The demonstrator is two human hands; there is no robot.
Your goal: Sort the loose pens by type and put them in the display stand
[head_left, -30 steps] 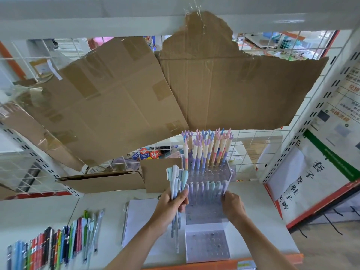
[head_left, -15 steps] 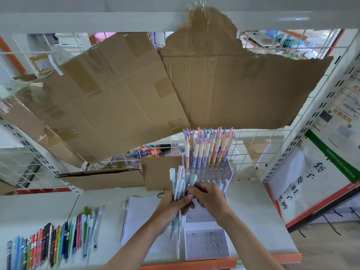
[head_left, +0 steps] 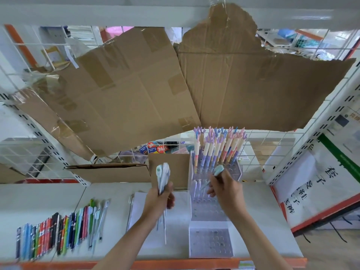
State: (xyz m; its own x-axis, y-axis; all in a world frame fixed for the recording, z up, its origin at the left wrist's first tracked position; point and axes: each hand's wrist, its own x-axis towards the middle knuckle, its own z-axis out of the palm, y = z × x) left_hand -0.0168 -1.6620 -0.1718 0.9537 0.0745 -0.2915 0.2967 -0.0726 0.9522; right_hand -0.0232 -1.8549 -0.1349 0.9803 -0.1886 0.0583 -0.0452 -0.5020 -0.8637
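Note:
A clear tiered display stand [head_left: 211, 242] sits on the white shelf, its back rows filled with pastel antler-topped pens [head_left: 220, 147]. My left hand [head_left: 158, 201] grips a bundle of pale blue and white pens [head_left: 163, 177], held upright left of the stand. My right hand [head_left: 227, 190] pinches a single teal-capped pen [head_left: 217, 171] over the stand's middle rows. Loose coloured pens [head_left: 58, 232] lie in a row at the shelf's left.
White paper [head_left: 140, 211] lies under my left hand with one pen [head_left: 130, 209] at its edge. Cardboard sheets [head_left: 136, 90] cover the wire grid behind. A small cardboard piece [head_left: 175, 168] stands behind the bundle. A printed sign [head_left: 311, 182] leans at right.
My right hand took one teal-capped pen out of the bundle and carried it right, over the stand. My left hand with the bundle shifted slightly left.

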